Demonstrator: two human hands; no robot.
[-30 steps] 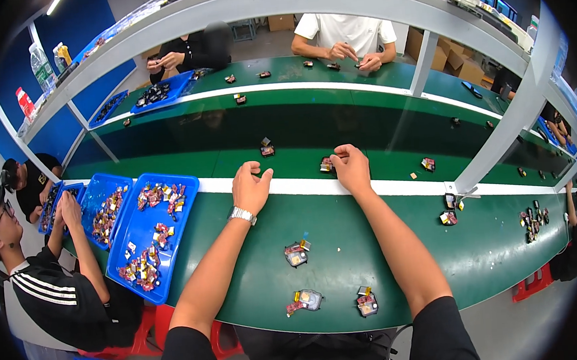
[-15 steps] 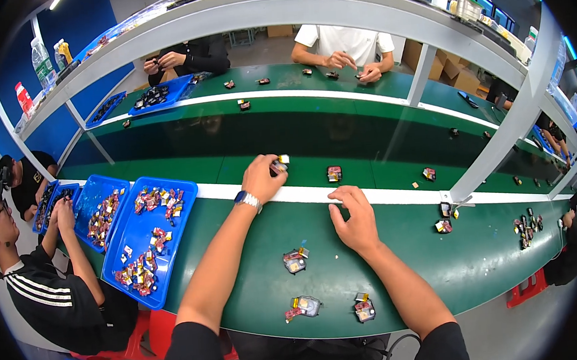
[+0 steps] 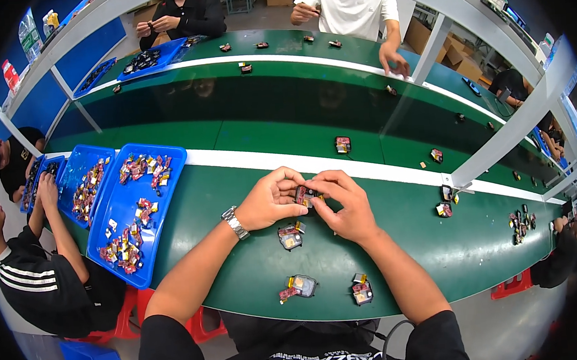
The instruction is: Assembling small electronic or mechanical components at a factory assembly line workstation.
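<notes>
Over the green worktop, my left hand (image 3: 270, 201) pinches a small electronic unit (image 3: 305, 195) with a black casing and a reddish circuit board. The fingers of my right hand (image 3: 346, 206) close on the same unit from its right side, partly covering it. Just below my hands lies a similar open casing (image 3: 292, 236) with a board and a yellow piece. Closer to me are two more, a clear-grey casing (image 3: 302, 286) with its board hanging out to the left and another unit (image 3: 361, 290) to its right.
Blue trays of loose boards, one nearest me (image 3: 180, 177), stand at left beside a seated co-worker. Beyond the white strip (image 3: 233, 158), a green conveyor (image 3: 185, 137) carries scattered units. A grey post (image 3: 493, 135) rises at right, near more units (image 3: 444, 209). Co-workers sit across.
My left hand has drawn back toward me from the conveyor edge, bringing the unit. My right hand has come in to grip it too. A co-worker opposite now reaches toward the conveyor.
</notes>
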